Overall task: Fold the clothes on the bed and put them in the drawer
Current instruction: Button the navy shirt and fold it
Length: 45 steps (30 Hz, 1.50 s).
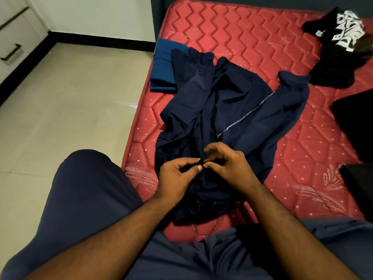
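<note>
On the red quilted bed (252, 47), both my hands' fingers pinch the rumpled navy cotton garment (222, 110): left hand (177, 174), right hand (228, 166). Loose cloth may bunch, spoiling my fold.

Bare forearms; navy trousers (84, 199); short pale nails.

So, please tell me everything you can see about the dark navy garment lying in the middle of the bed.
The navy garment is thin, smooth-looking cloth, unfolded and rumpled, stretched lengthwise on the red quilted mattress. It appears inside out: a seam with pale stitching runs diagonally across it. One part trails off to the right. Its far end overlaps a folded blue cloth. At the near end, the left hand and right hand both pinch its fabric.
</note>
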Each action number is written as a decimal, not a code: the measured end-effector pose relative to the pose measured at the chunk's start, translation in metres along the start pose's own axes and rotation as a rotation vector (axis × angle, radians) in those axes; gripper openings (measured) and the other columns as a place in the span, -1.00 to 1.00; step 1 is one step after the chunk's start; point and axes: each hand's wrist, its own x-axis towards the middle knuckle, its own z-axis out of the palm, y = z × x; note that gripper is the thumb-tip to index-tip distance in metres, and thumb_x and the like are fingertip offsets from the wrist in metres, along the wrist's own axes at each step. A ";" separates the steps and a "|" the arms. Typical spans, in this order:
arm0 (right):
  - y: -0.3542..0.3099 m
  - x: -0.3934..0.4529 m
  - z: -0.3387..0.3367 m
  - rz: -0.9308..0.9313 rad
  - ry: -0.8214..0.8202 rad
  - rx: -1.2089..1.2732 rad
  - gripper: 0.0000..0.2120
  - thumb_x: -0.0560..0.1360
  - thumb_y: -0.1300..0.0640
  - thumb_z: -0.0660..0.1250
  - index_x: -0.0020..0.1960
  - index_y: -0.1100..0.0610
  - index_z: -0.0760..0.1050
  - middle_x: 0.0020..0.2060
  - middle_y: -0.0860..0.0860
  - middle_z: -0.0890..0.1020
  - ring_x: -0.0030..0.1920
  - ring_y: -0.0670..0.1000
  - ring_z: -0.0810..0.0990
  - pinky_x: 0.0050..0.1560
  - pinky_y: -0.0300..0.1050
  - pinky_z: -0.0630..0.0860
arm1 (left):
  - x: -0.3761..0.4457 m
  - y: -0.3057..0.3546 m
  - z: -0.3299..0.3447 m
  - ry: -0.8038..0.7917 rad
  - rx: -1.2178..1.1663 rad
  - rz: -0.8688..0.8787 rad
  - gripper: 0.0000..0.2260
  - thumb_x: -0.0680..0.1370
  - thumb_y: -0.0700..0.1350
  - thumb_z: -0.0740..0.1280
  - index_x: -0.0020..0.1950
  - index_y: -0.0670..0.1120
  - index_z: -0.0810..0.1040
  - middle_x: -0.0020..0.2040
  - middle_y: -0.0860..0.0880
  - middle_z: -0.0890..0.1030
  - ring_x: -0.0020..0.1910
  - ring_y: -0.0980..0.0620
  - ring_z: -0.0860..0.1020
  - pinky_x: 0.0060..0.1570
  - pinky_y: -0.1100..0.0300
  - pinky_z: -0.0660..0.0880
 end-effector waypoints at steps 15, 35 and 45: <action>0.015 0.002 0.004 -0.181 -0.005 -0.276 -0.84 0.46 0.04 0.32 -0.12 0.13 0.57 -0.26 -0.17 0.51 -0.25 -0.15 0.51 -0.22 -0.20 0.49 | -0.009 -0.005 0.002 0.068 0.068 0.142 -0.81 0.40 -0.30 0.51 -0.19 0.00 0.66 -0.19 0.10 0.70 -0.17 0.15 0.66 -0.06 0.27 0.54; 0.029 0.006 -0.018 -0.020 -0.189 -0.472 -0.73 0.31 0.08 0.44 0.00 0.02 0.53 -0.11 -0.10 0.63 -0.07 0.00 0.61 -0.05 0.04 0.55 | 0.007 -0.007 -0.026 -0.218 0.150 -0.122 -0.69 0.51 -0.43 0.29 0.06 -0.08 0.64 -0.11 0.13 0.66 -0.14 0.30 0.61 -0.05 0.42 0.47; 0.029 0.010 -0.034 -0.130 0.026 -0.589 -0.87 0.29 0.08 0.41 -0.16 -0.01 0.62 -0.09 -0.07 0.63 -0.12 0.07 0.57 -0.06 -0.01 0.45 | 0.040 0.039 -0.016 0.005 0.548 -0.048 -0.65 0.44 0.19 0.37 -0.27 -0.09 0.61 -0.36 0.00 0.61 -0.30 0.01 0.58 -0.22 0.11 0.47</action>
